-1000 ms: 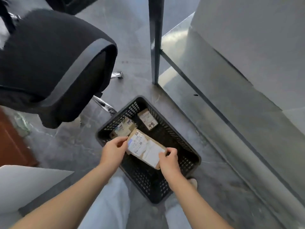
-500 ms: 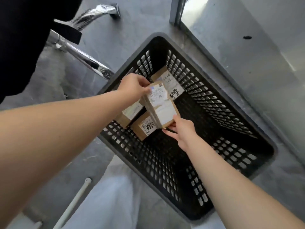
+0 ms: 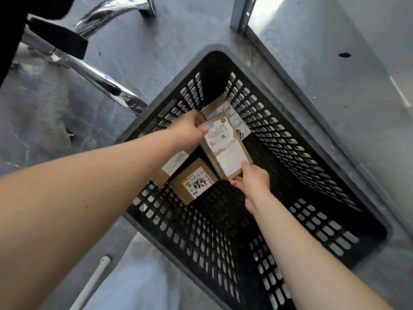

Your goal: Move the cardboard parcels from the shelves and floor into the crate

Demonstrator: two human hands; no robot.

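A black slotted plastic crate (image 3: 335, 157) stands on the grey floor. Both my hands reach down into it and hold one flat cardboard parcel (image 3: 225, 148) with white labels. My left hand (image 3: 190, 128) pinches its far upper corner and my right hand (image 3: 252, 180) grips its near lower edge. The parcel is tilted, low inside the crate. Under and beside it lie three more parcels: one at the far end (image 3: 237, 117), one with a handwritten label (image 3: 194, 180) near the left wall, and one (image 3: 172, 166) partly under my left forearm.
A chrome chair base leg (image 3: 96, 74) and a black chair part (image 3: 58, 39) stand close to the crate's left. A metal post (image 3: 240, 12) and a shelf frame rail run along the right. A white tube (image 3: 93, 280) lies by my light trousers (image 3: 134, 276).
My head has dropped closer to the crate. Both hands have lowered the labelled parcel from above the rim down inside, and it has turned more lengthwise beside the other parcels.
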